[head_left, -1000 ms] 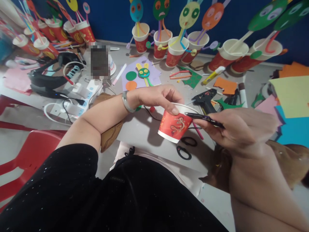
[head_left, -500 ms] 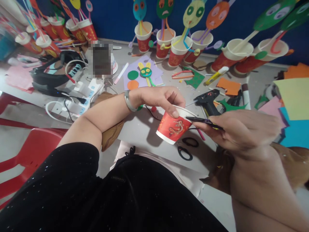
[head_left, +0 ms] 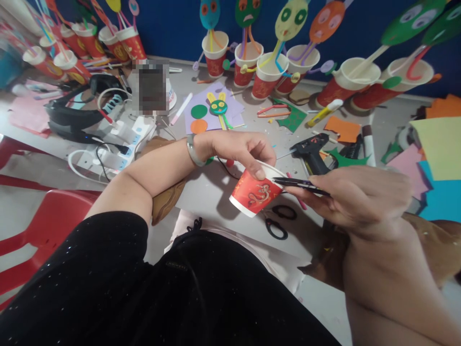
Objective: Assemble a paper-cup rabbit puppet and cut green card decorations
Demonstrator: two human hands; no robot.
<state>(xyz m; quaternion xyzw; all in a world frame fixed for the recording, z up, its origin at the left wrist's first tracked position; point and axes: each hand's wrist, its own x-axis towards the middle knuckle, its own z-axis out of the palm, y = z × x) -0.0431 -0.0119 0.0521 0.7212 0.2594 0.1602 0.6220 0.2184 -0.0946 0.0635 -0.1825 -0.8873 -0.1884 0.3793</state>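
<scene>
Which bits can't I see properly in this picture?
All in the head view:
Inside the held cup: mostly hidden by its own wall and the left hand.
Back end of the black tool: covered by the right hand.
Blades of the scissors: mostly hidden by the held cup.
Far-right green face: cut off by the picture's edge.
Whatever's behind the grey blocks: blurred out.

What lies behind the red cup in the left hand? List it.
Grey tabletop and black-handled scissors. Both finger loops show beyond the cup; the blade tips are covered, as is anything else directly behind it.
</scene>
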